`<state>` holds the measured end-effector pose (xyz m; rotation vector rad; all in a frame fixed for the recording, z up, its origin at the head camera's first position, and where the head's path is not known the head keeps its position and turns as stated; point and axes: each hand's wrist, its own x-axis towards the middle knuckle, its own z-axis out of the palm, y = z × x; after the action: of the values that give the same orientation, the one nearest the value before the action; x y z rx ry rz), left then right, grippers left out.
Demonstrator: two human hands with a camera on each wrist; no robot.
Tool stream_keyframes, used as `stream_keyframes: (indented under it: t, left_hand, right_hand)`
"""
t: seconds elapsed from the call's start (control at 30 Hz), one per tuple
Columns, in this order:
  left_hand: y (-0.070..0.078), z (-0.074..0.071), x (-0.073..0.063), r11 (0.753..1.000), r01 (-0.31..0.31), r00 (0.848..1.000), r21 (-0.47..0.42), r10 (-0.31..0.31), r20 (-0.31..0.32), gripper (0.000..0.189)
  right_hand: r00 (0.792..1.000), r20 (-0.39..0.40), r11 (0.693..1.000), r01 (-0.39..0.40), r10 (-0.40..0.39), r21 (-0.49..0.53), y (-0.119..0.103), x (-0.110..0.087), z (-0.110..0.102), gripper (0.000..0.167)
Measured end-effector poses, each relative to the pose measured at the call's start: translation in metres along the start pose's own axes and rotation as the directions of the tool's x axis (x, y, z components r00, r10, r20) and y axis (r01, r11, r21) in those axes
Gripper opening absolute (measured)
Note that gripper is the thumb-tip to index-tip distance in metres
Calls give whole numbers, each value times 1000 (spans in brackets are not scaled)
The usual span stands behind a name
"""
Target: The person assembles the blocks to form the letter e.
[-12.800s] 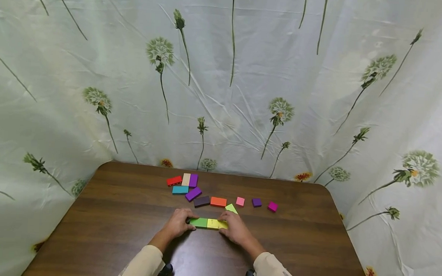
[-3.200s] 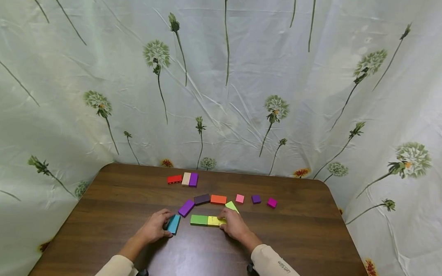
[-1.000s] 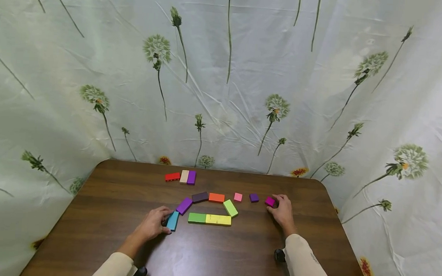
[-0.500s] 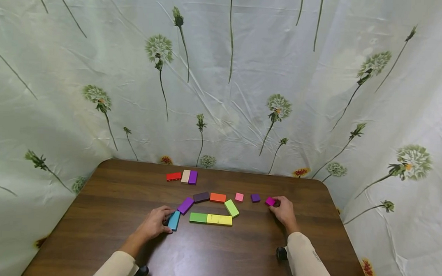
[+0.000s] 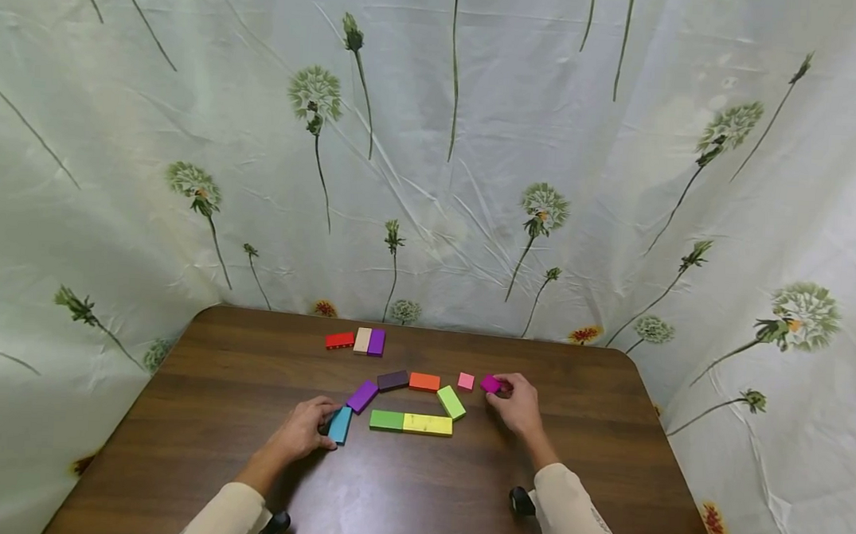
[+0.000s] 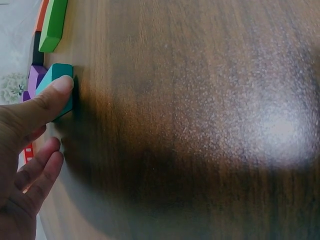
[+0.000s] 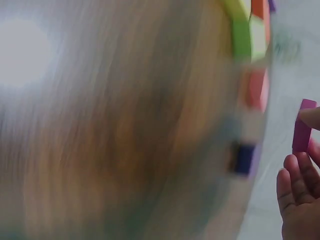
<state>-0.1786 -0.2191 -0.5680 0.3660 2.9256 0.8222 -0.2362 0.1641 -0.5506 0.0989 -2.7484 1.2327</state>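
My left hand (image 5: 300,432) pinches a teal block (image 5: 339,426) that lies slantwise on the table; in the left wrist view the thumb rests against its near side. Touching or nearly touching its far end is a purple block (image 5: 362,396). Between thumb and fingers my right hand (image 5: 518,404) holds a magenta block (image 5: 491,384), raised off the table in the right wrist view. A dark purple block (image 7: 245,159) lies on the table there; the magenta block hides it in the head view. Left of it sits a pink block (image 5: 466,382).
A dark block (image 5: 393,380), an orange block (image 5: 424,381) and a lime block (image 5: 451,403) continue the curve from the purple one. Inside it lie a green block (image 5: 387,421) and yellow block (image 5: 427,425), end to end. Red (image 5: 339,340), beige (image 5: 362,340) and purple blocks stand farther back.
The teal block came from the back to the left end of the curve. My right hand left the yellow block, took the magenta block at the far right and carried it leftward.
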Motion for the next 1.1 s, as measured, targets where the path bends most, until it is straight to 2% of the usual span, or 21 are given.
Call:
stream_keyframes:
  t: [0.1,0.23,0.47,0.63,0.73,0.93,1.1]
  left_hand:
    - [0,-1,0,1000,8,1000,-4,-8,11,59]
    - [-1,-1,1,1000,-2,1000,4,2,7,59]
    - [0,-2,0,1000,-15,1000,8,15,-3,59]
    - [0,-2,0,1000,-11,1000,4,11,2,60]
    - [-1,-2,0,1000,-21,1000,5,21,-4,60]
    - [-2,0,0,999,-42,999,13,42,-20,60]
    - [-2,1,1,999,-46,999,7,46,-20,60]
  right_hand:
    - [997,52,998,57,-58,18,-20,-4,14,32]
    - [981,143,991,126,-130,36,-43,-9,31,31]
    - [923,304,970,242,-236,20,-73,-13,65,29]
    - [876,409,958,286,-256,-14,-92,-14,91,31]
    - [858,454,954,294,-240,-52,-102,-14,105,31]
    - [840,508,942,303,-191,-146,-115,-14,122,32]
    - [834,518,920,334,-188,-204,-121,-15,131,32]
